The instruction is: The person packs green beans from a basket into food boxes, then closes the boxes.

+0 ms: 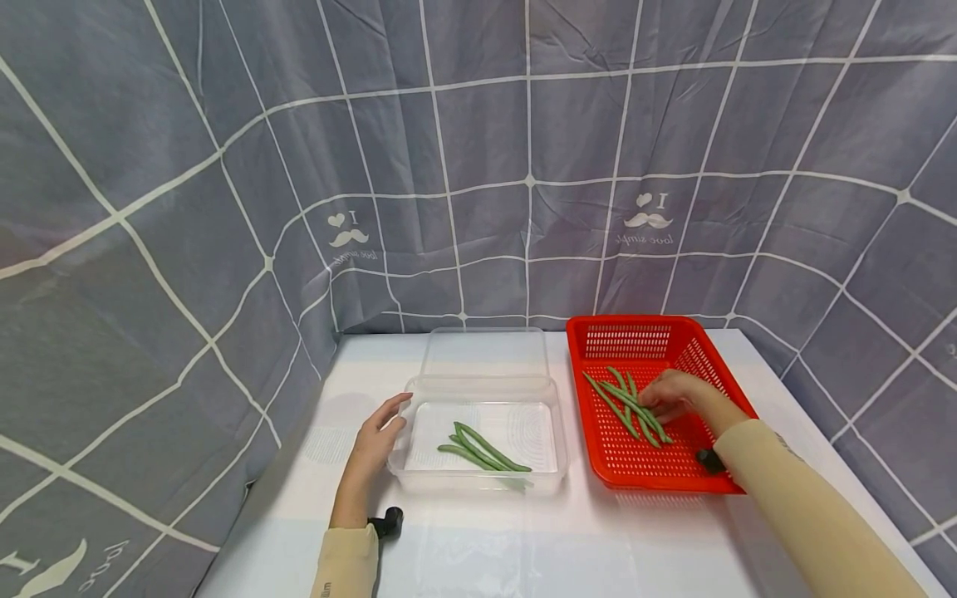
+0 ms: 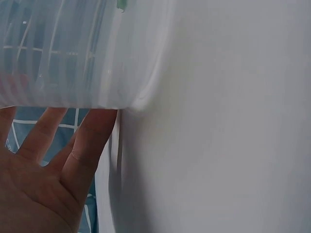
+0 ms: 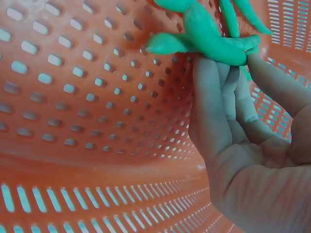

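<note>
My right hand [image 1: 676, 394] reaches into the red basket [image 1: 609, 473] and pinches a green bean [image 3: 209, 36] between thumb and fingers. Several other green beans [image 1: 611, 407] lie about it on the basket's perforated floor. On the left, a clear plastic container [image 1: 478, 480] holds a few green beans [image 1: 478, 448]. At that container's left side is my left hand [image 1: 377, 436], its fingers extended and holding no bean. Seen in the left wrist view, the fingertips meet the container's edge [image 2: 73, 104], which hides their ends.
A clear lid [image 1: 484, 353] stretches out behind the container. Both vessels stand on a white table [image 1: 419, 548]. Grey curtain [image 1: 486, 224] with white grid lines hangs along the back and sides.
</note>
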Demonstrator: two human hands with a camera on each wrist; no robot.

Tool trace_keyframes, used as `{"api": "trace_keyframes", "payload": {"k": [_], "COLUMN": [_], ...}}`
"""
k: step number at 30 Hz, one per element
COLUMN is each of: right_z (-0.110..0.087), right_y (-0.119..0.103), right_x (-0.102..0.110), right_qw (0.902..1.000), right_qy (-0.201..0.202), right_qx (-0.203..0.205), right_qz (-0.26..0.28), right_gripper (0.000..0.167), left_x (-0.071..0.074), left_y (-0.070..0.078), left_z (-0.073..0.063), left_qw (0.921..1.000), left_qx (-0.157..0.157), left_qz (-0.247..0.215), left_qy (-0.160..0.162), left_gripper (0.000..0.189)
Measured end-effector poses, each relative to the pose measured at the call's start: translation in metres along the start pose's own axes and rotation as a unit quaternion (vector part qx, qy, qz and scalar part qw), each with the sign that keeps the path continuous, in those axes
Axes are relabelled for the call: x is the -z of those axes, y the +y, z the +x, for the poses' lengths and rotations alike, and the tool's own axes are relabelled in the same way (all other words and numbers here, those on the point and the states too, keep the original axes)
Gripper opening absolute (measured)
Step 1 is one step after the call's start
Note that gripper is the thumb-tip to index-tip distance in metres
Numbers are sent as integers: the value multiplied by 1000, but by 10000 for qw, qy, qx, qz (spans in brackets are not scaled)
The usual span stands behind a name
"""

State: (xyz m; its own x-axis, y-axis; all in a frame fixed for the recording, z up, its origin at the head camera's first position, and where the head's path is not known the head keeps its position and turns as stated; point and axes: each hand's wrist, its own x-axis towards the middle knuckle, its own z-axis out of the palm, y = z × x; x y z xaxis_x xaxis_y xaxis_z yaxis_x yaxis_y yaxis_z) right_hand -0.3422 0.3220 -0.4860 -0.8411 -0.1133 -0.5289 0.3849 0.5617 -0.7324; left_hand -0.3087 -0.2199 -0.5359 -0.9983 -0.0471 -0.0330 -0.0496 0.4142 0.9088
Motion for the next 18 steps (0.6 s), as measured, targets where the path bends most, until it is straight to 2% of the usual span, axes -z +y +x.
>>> {"api": "trace_keyframes", "payload": {"k": [7, 13, 18], "right_z": [-2, -3, -1], "right_y": [-2, -2, -6], "right_x": [0, 4, 6], "right_qw": [9999, 9984, 9966], "right_qy": [1, -219, -242], "right_qx": [86, 255, 245], "right_qz": [66, 453, 752], "right_gripper": [27, 32, 34], "left_x": [0, 0, 0], "left_y": [1, 1, 0], "left_z": [0, 1, 0], "left_qw": [10000, 10000, 10000], "left_qx": [15, -2, 18], "left_qz": [7, 31, 52], "left_qy": [10, 4, 0], "left_gripper": [48, 48, 48]}}
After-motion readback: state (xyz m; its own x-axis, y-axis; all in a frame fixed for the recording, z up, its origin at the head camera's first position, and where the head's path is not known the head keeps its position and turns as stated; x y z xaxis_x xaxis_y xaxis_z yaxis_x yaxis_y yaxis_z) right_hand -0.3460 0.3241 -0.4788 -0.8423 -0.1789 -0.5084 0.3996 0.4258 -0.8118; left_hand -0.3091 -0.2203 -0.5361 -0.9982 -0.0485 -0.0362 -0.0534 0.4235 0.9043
